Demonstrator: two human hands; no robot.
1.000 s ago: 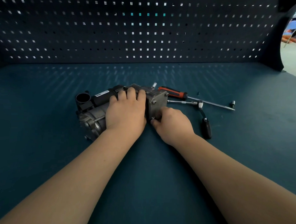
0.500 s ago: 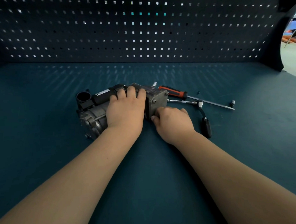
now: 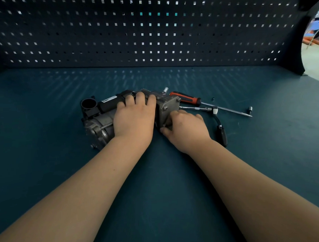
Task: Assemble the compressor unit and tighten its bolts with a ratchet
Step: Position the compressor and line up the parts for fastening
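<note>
Compressor unit (image 3: 99, 123) lies mid-worktop (image 3: 66, 169). Left grip (image 3: 135, 118) clamps over top of unit, fingers curled round housing. Right grip (image 3: 186, 130) pinches bolt (image 3: 163, 125) at near lower corner of end plate. Ratchet (image 3: 221, 133), red-black screwdriver (image 3: 187, 100) and loose socket (image 3: 250, 109) lie to right of unit. Pegboard (image 3: 152, 30) behind.

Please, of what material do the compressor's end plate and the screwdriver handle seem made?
End plate: probably cast metal, dull grey, matte, bolt heads at its corners. Screwdriver handle: likely plastic or rubber, red and black, slightly glossy.
</note>
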